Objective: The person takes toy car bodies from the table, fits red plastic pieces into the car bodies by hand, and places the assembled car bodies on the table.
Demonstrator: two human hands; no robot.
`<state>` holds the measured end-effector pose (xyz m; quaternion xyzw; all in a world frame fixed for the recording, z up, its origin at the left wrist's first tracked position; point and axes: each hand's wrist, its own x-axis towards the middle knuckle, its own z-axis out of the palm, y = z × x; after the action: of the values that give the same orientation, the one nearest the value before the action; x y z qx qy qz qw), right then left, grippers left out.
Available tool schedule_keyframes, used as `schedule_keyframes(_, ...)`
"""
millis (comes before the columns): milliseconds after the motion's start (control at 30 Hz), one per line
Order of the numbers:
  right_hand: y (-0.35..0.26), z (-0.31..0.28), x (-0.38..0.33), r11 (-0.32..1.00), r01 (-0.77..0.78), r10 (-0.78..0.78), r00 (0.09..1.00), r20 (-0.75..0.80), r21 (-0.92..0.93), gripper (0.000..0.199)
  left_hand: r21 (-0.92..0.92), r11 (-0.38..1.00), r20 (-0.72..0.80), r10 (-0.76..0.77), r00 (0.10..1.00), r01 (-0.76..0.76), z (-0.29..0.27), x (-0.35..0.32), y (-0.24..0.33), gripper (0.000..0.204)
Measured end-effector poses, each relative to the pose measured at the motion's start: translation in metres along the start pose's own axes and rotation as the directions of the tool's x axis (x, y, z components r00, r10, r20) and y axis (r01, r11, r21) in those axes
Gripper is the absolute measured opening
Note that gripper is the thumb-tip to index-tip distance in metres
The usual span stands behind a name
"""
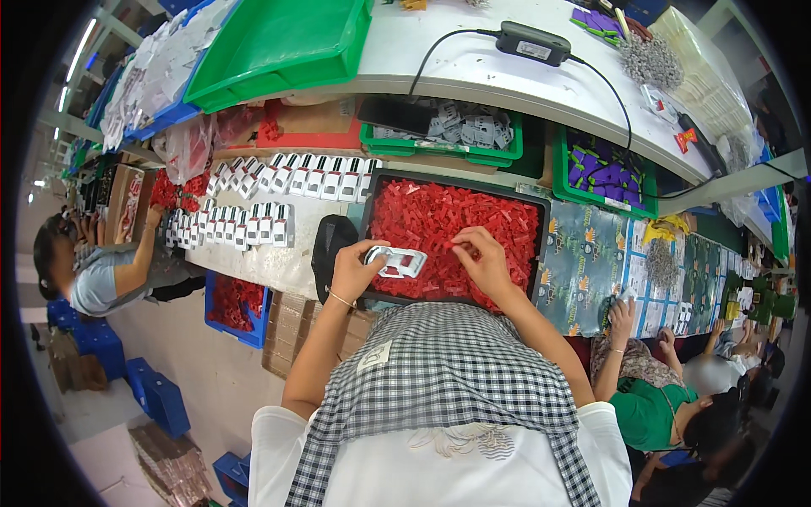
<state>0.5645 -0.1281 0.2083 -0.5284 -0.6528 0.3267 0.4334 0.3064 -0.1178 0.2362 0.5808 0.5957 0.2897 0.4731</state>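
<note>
My left hand [353, 275] grips a white plastic casing [413, 267] with an oblong opening, thumb and fingers on its left end. Just to its right, my right hand [486, 264] is closed in a pinch, with a small red plastic piece [453, 244] at its fingertips. Both hands are above a black tray [541, 241] heaped with red plastic pieces [498, 209]. The casing and the pinched piece are a short gap apart. Left of the tray, white casings with grey panels [317, 179] stand in rows on the bench.
A black rounded object [331, 245] sits against the tray's left side. Behind are a green bin of grey parts [473, 133] and a green bin of purple parts [604, 173], under a white shelf [456, 59]. People work at left [110, 275] and right [650, 406].
</note>
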Motion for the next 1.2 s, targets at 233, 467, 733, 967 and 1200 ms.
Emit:
schedule_keyframes(233,-0.057,-0.002,-0.004,0.932,0.363,-0.353,0.914,0.199,-0.015,0.018,-0.229,0.961,0.556,-0.001,0.832,0.154,0.017,0.037,0.022,0.021)
schedule_keyframes(467,-0.05,-0.01,-0.025,0.91,0.273,-0.25,0.962,0.112,-0.311,0.016,-0.55,0.636,0.685,-0.027,0.728,0.541,0.059,0.025,0.009,0.041)
schedule_keyframes(733,-0.053,-0.015,-0.035,0.85,0.243,-0.255,0.966,0.039,-0.467,0.015,-0.531,0.789,0.48,-0.02,0.877,0.309,0.077,0.0,0.028,0.035)
schedule_keyframes(967,-0.053,-0.017,-0.036,0.837,0.263,-0.316,0.948,-0.031,-0.48,0.016,-0.471,0.88,0.355,0.121,0.927,0.065,0.084,-0.009,0.041,0.033)
schedule_keyframes(1200,-0.049,-0.021,-0.041,0.892,0.224,-0.28,0.955,-0.092,-0.392,0.019,-0.385,0.92,0.292,0.041,0.956,0.078,0.089,-0.014,0.053,0.026)
